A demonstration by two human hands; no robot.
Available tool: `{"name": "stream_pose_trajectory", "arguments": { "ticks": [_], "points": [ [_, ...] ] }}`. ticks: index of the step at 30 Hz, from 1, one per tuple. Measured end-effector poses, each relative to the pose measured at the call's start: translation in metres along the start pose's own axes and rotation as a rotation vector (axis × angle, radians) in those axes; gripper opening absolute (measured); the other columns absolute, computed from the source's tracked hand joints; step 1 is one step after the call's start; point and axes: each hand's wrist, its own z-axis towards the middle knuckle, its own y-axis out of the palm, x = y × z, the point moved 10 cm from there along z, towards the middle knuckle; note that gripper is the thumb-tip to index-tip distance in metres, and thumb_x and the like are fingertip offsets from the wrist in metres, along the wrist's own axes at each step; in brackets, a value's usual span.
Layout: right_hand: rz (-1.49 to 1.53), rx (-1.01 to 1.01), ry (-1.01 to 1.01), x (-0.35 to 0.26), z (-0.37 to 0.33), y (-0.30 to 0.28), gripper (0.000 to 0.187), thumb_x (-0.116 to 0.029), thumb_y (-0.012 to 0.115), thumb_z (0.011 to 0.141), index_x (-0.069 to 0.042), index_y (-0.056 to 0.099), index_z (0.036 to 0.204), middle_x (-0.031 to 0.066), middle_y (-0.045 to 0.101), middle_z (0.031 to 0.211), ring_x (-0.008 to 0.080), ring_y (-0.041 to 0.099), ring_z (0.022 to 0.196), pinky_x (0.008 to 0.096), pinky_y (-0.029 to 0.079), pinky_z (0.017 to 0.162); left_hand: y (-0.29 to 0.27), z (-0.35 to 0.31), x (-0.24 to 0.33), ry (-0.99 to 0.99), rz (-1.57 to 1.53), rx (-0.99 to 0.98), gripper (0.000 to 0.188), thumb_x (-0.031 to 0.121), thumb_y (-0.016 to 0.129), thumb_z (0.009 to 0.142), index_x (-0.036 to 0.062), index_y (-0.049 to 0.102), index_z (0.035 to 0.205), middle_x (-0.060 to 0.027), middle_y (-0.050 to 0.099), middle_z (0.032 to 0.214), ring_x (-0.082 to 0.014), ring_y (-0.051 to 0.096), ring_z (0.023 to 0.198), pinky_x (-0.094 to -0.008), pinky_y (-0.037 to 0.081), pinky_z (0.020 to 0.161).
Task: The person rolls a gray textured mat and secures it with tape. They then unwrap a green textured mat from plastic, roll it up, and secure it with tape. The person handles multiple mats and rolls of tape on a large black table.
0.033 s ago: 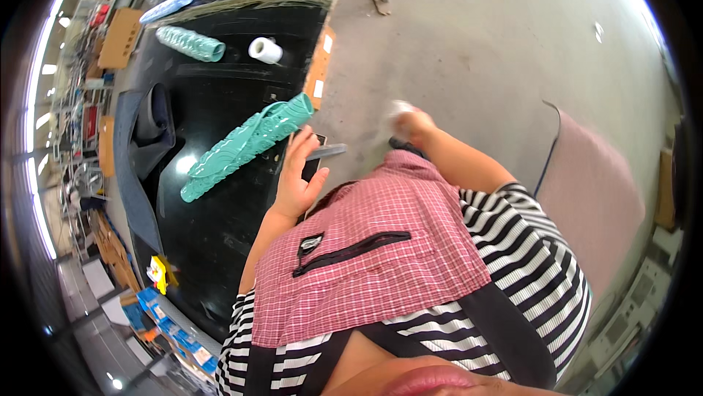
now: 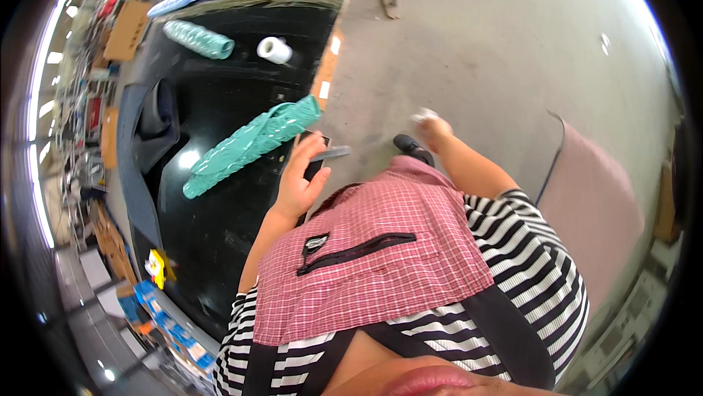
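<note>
My left hand (image 2: 302, 180) is at the table's right edge, fingers stretched out and thumb apart. Its fingertips are beside a grey strip-like piece (image 2: 336, 152) that juts past the edge over a dark, framed box-like thing (image 2: 316, 150). Just beyond the fingers lies a long roll of glossy turquoise embossed sheet (image 2: 253, 145), slanting across the black table. Out to the right, over the floor, my right hand (image 2: 436, 132) is closed on a small, crumpled whitish wad (image 2: 424, 115). Blur hides what the wad is made of.
On the black table (image 2: 220, 249) are a white roll (image 2: 274, 50), a second turquoise roll (image 2: 198, 38), blue rolls (image 2: 176, 2) and a dark folded sheet (image 2: 139, 154). A black shoe (image 2: 412, 149) shows on the floor. A pinkish panel (image 2: 593, 191) stands at the right.
My right hand has shifted slightly right and nearer to me, with the whitish wad in it. More of the black shoe shows. My left hand stays nearly in place.
</note>
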Motion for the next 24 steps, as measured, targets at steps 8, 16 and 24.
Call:
{"name": "stream_pose_trajectory", "arguments": {
  "ticks": [8,16,24],
  "points": [
    [0.458,0.418,-0.216,-0.073,0.1,-0.057,0.077,-0.019,0.09,0.073,-0.002,0.052,0.138,0.0187,0.064,0.128,0.0303,0.064,0.114,0.0424,0.053,0.092,-0.011,0.001,-0.02,-0.152,-0.093,0.007,0.038,0.011,0.069,0.095,0.0054,0.064,0.131,-0.0144,0.062,0.138,-0.0321,0.059,0.129,-0.04,0.046,0.109],
    [0.67,-0.486,-0.144,-0.315,0.037,0.233,0.052,-0.051,0.049,0.1,-0.011,0.064,0.13,0.0069,0.069,0.127,0.0325,0.064,0.118,0.0553,0.052,0.099,-0.036,-0.015,-0.045,-0.489,-0.131,0.43,0.029,0.003,0.068,0.094,0.0049,0.067,0.123,-0.0097,0.066,0.126,-0.0251,0.064,0.117,-0.0353,0.051,0.1],
    [-0.448,-0.266,0.028,-0.167,0.126,0.038,0.009,-0.014,0.056,0.097,-0.012,0.06,0.09,0.0043,0.06,0.071,0.0186,0.062,0.063,0.0328,0.042,0.05,-0.043,-0.118,-0.142,-1.173,-0.937,1.501,0.095,0.038,0.076,0.093,0.0109,0.013,0.159,-0.0156,0.048,0.135,-0.0266,0.058,0.112,-0.0429,0.054,0.089]
  ]
}}
